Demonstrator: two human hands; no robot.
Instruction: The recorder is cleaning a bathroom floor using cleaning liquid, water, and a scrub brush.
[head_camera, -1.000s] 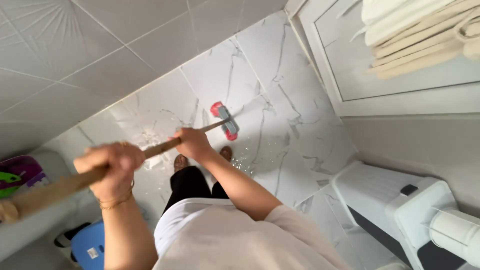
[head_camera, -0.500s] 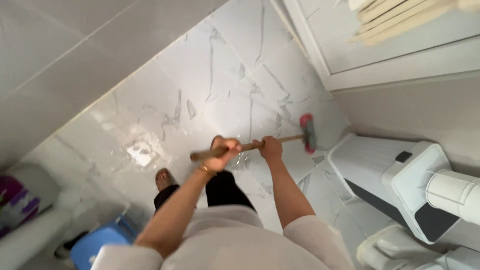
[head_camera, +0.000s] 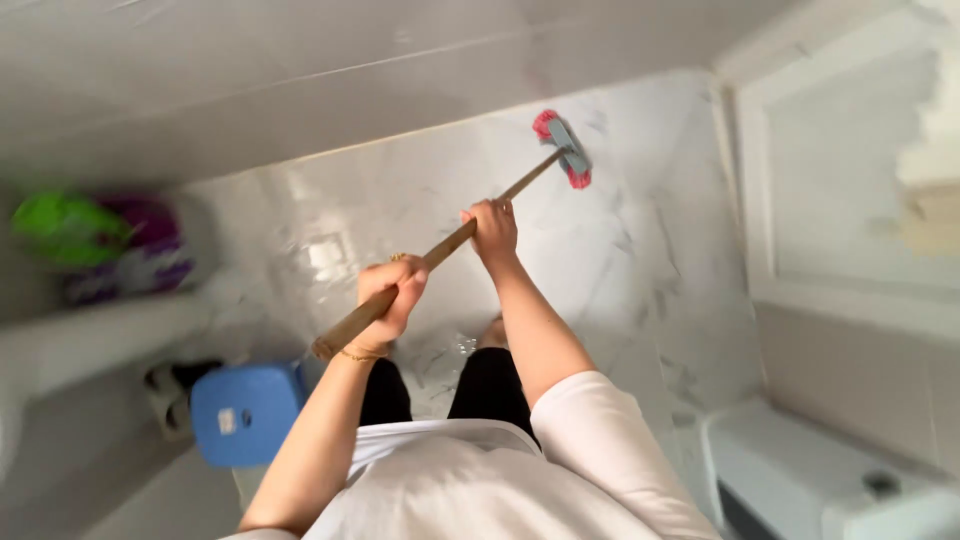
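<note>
I hold a long wooden broom handle (head_camera: 440, 255) with both hands. My left hand (head_camera: 390, 300) grips it near its upper end, a gold bracelet on the wrist. Further down the handle, my right hand (head_camera: 492, 228) is closed around it with the arm stretched out. The grey brush head with red bristles (head_camera: 562, 148) rests on the wet white marble floor (head_camera: 420, 200), far ahead near the base of the wall. My dark trousers and one foot show below my hands.
A blue plastic stool (head_camera: 245, 412) stands at lower left beside dark slippers (head_camera: 170, 385). A purple and green object (head_camera: 105, 245) sits on a white ledge at left. A white door (head_camera: 850, 190) is at right, a white appliance (head_camera: 810, 480) at lower right.
The brush head has swung from beside the white appliance at right to the far floor near the wall. Both arms have extended forward, and the view has turned left.
</note>
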